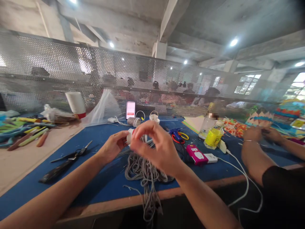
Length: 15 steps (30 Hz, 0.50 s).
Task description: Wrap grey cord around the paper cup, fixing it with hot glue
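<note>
My left hand is closed on a small white cup with a red edge, held above the table. Close against the cup's far side is my right hand, its fingers curled toward the thumb in a loop. Motion blurs those fingertips, so whatever they pinch cannot be made out. Beneath my hands lies a tangled heap of grey cord, with loops hanging over the table's front edge. A roll of grey cord lies behind the cup.
Black-handled snips lie at left, near a cardboard area with several tools and stacked paper cups. A lit phone stands behind. At right are a magenta box, a yellow-labelled bottle, white cables and a co-worker's hands.
</note>
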Available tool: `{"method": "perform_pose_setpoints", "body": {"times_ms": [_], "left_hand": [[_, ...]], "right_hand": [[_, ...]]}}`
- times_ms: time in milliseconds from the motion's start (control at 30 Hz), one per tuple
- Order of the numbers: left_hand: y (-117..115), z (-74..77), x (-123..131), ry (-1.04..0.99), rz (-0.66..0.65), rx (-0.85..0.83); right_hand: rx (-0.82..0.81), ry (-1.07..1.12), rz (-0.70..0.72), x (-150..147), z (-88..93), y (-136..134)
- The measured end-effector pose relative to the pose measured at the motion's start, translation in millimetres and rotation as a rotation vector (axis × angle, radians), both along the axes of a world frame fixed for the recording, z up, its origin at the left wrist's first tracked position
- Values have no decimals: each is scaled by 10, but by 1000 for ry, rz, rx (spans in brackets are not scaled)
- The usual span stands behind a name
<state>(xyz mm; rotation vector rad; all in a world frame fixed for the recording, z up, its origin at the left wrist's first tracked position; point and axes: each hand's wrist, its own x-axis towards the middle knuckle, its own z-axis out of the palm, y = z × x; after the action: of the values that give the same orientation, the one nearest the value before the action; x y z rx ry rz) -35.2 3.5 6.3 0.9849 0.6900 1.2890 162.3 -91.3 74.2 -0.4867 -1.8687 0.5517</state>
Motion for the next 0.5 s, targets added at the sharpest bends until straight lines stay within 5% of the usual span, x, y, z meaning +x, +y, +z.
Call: {"method": "perform_pose_setpoints", "body": {"times_ms": [100,167,267,500], "left_hand": [[33,-24,-14,-1,-28,21],[71,-60,-34,-8,-13,33],[105,-102,-52,-2,-33,24],[54,-56,-28,20,-43,19]], "right_hand": [[-3,-38,-375,98,-195,715],[-172,-127,-451,183,-418,1085],[-442,-217,-257,244,-708,1308],[-465,-76,-71,145,-784,1238]]}}
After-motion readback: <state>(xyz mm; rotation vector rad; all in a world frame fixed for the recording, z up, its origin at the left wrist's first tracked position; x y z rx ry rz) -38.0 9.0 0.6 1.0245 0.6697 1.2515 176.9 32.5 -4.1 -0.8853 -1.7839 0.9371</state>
